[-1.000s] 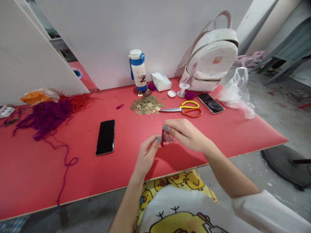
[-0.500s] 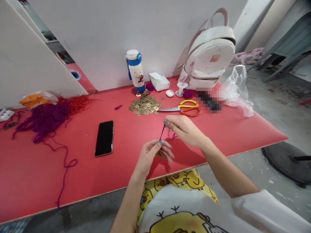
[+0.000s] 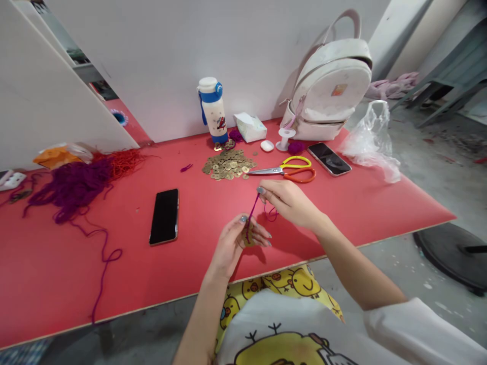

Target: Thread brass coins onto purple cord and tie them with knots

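Observation:
Several brass coins with square-looking holes rest in the curved fingers of my left hand, its thumb raised beside them. A purple cord runs up from these coins, stretched straight. My right hand pinches its upper part between thumb and fingertips, and a loose end of the cord curls down below that hand. Just beyond my right hand lie scissors with yellow and orange handles. A pile of brass coins is spread on the red tabletop past my left hand.
A phone lies left of my hands, another phone at the right. Purple yarn heaps at the far left. Along the wall stand a bottle, a tissue pack, a white spool and a backpack. A plastic bag sits right.
My left thumb has lifted off the cord and moved left, so the coins in that hand now show. My right hand keeps its pinch on the cord, nearly still.

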Action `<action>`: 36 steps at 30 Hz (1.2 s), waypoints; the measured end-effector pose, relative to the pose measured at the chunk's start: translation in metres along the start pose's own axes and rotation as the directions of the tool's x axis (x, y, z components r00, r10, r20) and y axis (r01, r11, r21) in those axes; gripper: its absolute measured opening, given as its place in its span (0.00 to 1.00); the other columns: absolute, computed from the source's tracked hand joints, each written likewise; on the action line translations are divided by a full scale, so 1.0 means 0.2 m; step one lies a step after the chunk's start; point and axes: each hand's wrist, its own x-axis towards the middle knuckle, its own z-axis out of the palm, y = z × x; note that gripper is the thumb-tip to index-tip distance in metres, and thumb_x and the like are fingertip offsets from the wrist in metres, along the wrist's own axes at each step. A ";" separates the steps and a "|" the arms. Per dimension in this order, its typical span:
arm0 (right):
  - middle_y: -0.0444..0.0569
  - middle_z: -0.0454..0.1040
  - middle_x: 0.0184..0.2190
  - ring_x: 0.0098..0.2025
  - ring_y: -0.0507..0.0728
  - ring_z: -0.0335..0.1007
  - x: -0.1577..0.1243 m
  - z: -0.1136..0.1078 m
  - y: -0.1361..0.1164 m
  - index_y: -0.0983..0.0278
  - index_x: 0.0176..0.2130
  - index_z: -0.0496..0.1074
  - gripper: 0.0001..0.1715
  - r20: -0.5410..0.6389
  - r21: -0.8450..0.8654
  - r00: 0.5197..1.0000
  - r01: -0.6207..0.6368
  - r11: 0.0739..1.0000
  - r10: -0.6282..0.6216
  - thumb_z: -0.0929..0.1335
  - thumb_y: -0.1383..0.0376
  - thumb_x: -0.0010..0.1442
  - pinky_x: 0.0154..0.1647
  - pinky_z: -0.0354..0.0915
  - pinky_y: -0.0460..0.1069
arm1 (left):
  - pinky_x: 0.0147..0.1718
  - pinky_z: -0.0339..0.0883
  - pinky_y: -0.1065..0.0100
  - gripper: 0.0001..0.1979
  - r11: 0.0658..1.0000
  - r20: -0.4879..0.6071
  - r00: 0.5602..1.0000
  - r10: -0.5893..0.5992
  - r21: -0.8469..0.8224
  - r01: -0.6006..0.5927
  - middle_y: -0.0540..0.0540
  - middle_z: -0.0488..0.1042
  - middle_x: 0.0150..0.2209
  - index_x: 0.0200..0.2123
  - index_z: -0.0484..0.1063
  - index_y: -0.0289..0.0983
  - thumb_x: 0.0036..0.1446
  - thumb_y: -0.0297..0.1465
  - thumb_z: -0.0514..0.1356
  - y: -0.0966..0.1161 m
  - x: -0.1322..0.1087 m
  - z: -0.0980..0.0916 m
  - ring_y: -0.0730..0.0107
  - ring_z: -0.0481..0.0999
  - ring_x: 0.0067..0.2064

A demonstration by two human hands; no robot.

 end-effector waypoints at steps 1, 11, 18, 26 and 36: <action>0.44 0.67 0.25 0.27 0.51 0.60 0.00 0.00 0.00 0.63 0.29 0.61 0.14 -0.009 0.005 1.000 0.003 1.000 -0.003 0.58 0.68 0.68 0.31 0.51 0.46 | 0.32 0.74 0.68 0.12 1.000 -0.009 1.000 -0.002 0.006 0.002 0.41 0.81 0.29 0.33 0.70 0.33 0.59 0.38 0.62 0.00 0.00 0.00 0.65 0.81 0.29; 0.43 0.65 0.23 0.25 0.51 0.58 -0.02 0.00 0.01 0.62 0.28 0.60 0.15 -0.069 0.017 0.997 -0.031 0.999 0.032 0.58 0.67 0.68 0.30 0.51 0.46 | 0.30 0.76 0.68 0.18 0.997 -0.133 0.991 0.025 0.075 -0.015 0.40 0.81 0.29 0.33 0.76 0.30 0.52 0.42 0.68 0.00 -0.01 0.01 0.66 0.80 0.28; 0.42 0.62 0.22 0.25 0.51 0.58 -0.11 0.04 0.03 0.62 0.27 0.59 0.20 -0.052 0.101 0.991 -0.114 0.988 0.119 0.56 0.62 0.71 0.30 0.52 0.46 | 0.28 0.75 0.75 0.21 0.995 -0.355 0.930 0.098 0.069 -0.078 0.42 0.83 0.34 0.40 0.79 0.33 0.42 0.34 0.74 0.00 0.00 -0.07 0.71 0.81 0.29; 0.42 0.63 0.22 0.24 0.51 0.59 -0.25 0.11 0.05 0.62 0.27 0.59 0.21 0.047 0.117 0.981 -0.195 0.974 0.191 0.55 0.61 0.71 0.30 0.54 0.46 | 0.22 0.71 0.76 0.16 0.985 -0.406 0.898 0.169 0.112 -0.135 0.48 0.78 0.22 0.29 0.78 0.34 0.36 0.34 0.76 0.01 -0.02 -0.10 0.76 0.74 0.21; 0.52 0.78 0.39 0.42 0.56 0.72 -0.32 0.14 0.02 0.63 0.42 0.75 0.17 0.209 0.163 0.972 -0.141 0.977 0.105 0.58 0.65 0.70 0.45 0.66 0.51 | 0.31 0.75 0.70 0.08 0.579 -0.126 0.948 0.291 0.812 -0.069 0.47 0.80 0.28 0.37 0.82 0.39 0.58 0.29 0.61 0.14 -0.15 -0.14 0.71 0.78 0.27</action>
